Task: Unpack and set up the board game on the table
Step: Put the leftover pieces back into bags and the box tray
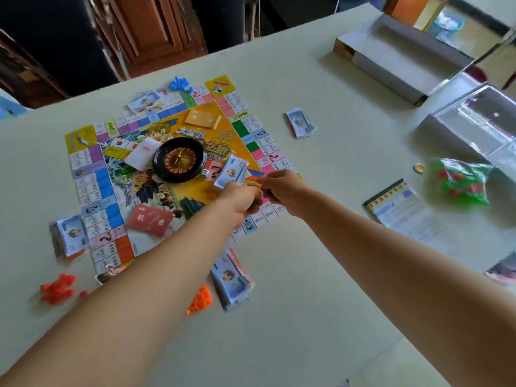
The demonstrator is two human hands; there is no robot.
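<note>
1. The game board (122, 169) lies flat on the bench (307, 275). It is a thin sheet, probably light and floppy, so take it by its edges.
2. The roulette wheel (178, 159) sits at the board's centre.
3. At the board's near-right corner, the left hand (240, 198) and right hand (282, 188) together pinch a small, blurred yellow-green piece (260, 186).

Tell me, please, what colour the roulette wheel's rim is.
The roulette wheel has a black rim; head view.
</note>
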